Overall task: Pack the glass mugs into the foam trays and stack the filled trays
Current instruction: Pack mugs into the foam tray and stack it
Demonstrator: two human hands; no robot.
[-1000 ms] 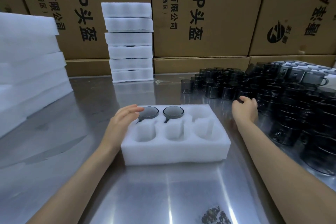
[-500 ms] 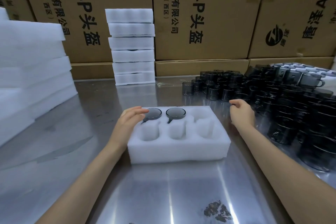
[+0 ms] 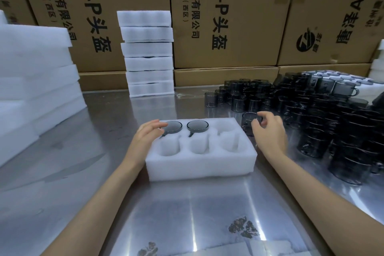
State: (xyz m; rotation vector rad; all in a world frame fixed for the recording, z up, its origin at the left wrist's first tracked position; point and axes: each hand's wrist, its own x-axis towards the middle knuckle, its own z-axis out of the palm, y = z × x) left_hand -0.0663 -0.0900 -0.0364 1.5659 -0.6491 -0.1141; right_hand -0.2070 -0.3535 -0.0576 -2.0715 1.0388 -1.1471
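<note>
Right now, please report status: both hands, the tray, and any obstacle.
Left hand rests open on white foam tray. Right hand holds dark glass mug beside tray. Two of six pockets filled. Nothing blocks the empty pockets.

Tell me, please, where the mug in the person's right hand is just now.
In the head view, the mug is right of the foam tray, just off its far right corner, gripped by the right hand, with the crowd of loose mugs beyond.

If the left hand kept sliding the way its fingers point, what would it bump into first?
Probably the packed mug in the foam tray's far-left pocket: the left hand's fingertips already reach its rim, though real contact is unclear.
</note>
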